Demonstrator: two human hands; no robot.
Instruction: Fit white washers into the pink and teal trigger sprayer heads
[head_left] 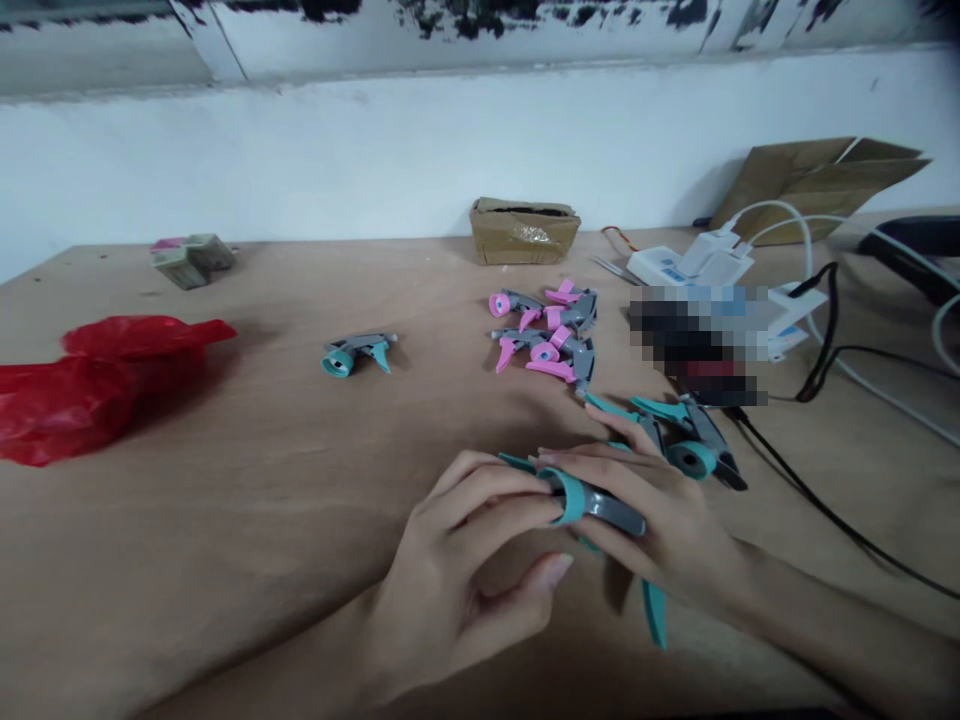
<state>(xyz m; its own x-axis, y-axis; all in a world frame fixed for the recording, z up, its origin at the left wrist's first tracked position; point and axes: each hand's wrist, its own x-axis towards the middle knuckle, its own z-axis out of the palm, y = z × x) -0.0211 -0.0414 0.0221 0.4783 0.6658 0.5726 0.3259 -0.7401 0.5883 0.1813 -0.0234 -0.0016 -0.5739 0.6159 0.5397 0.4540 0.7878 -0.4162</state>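
Near the front of the table, my left hand [480, 560] and my right hand [667, 510] meet around a grey and teal trigger sprayer head [615, 512]. My left fingertips press against its teal collar, with the thumb held apart below. The fingers of my right hand lie over and around its grey body. A teal lever [654, 612] sticks out beneath my right hand; which sprayer head it belongs to is hidden. Just beyond that hand lie other teal sprayer heads [691, 458], partly covered by it. One more teal sprayer head [360, 353] lies alone to the left.
Several pink and grey sprayer heads [551, 335] lie grouped mid-table. Behind them stands a small cardboard box [525, 235]. A red plastic bag [112, 385] is at left, small blocks [193, 262] at back left. A white power strip [664, 265] with cables and folded cardboard [810, 190] occupy the right.
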